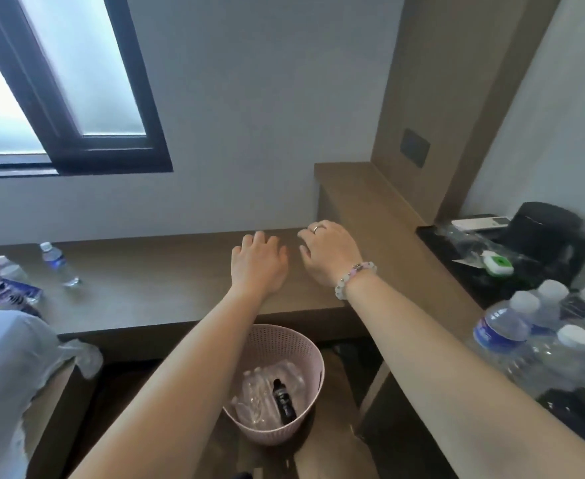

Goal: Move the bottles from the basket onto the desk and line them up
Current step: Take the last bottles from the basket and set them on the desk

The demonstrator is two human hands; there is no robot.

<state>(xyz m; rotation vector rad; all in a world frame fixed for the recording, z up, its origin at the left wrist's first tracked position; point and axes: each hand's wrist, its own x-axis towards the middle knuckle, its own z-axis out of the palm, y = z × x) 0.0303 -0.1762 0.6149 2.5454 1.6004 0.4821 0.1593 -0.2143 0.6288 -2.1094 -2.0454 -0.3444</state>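
A long brown wood-grain desk (152, 271) runs along a pale grey wall, seen from above. High on the left of the wall is a window with a thick dark frame and frosted glass (76, 81). The left hand (258, 262) and the right hand (330, 252) reach out side by side over the right part of the desk, palms down, fingers loosely spread, holding nothing; whether they touch the wood cannot be told. The right hand wears a silver ring, and a bracelet of pale beads (355, 276) circles its wrist. Below the desk edge, between the two forearms, a round pink perforated plastic basket (304, 347) stands on the dark floor. In it lie several clear plastic bottles (260, 388) in a heap and one small dark bottle (284, 402). At the far left of the desk two clear water bottles with white caps and blue labels (59, 264) stand near each other, well apart from the hands. To the right the desk meets a raised wooden ledge (363, 191) and a tall wooden panel bearing a dark switch plate (415, 146). Further right a black tray (432, 236) holds a black kettle (550, 233), and a cluster of white-capped water bottles (543, 326) sits nearest the camera.
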